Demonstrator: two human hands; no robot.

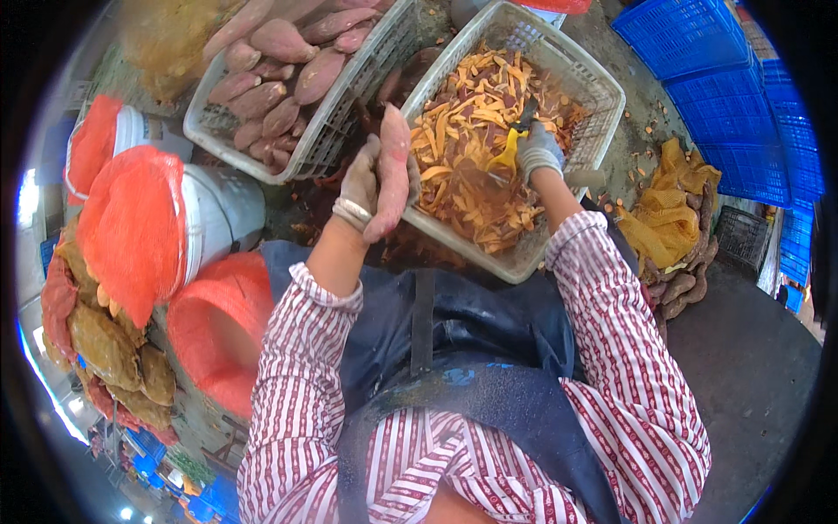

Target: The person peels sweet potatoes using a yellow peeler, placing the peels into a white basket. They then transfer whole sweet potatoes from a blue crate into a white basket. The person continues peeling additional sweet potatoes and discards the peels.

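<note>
My gloved left hand (364,177) is closed around a long pink-skinned sweet potato (393,170), which points up and away from me. In my gloved right hand (539,152) is a peeler with a yellow handle (506,156); its dark head points away from me. That hand is over a pale plastic crate (468,247) holding orange and reddish peelings (458,131). To the left of it, another plastic crate (226,152) holds whole sweet potatoes (281,40). My left hand is near the gap between the two crates.
At left stand white buckets (226,209) with red mesh bags (134,223) over them. Filled sacks (105,344) lie behind. To the right are a yellow mesh bag (664,219), loose sweet potatoes (681,285) and stacked blue crates (713,98). A dark apron (386,308) covers my lap.
</note>
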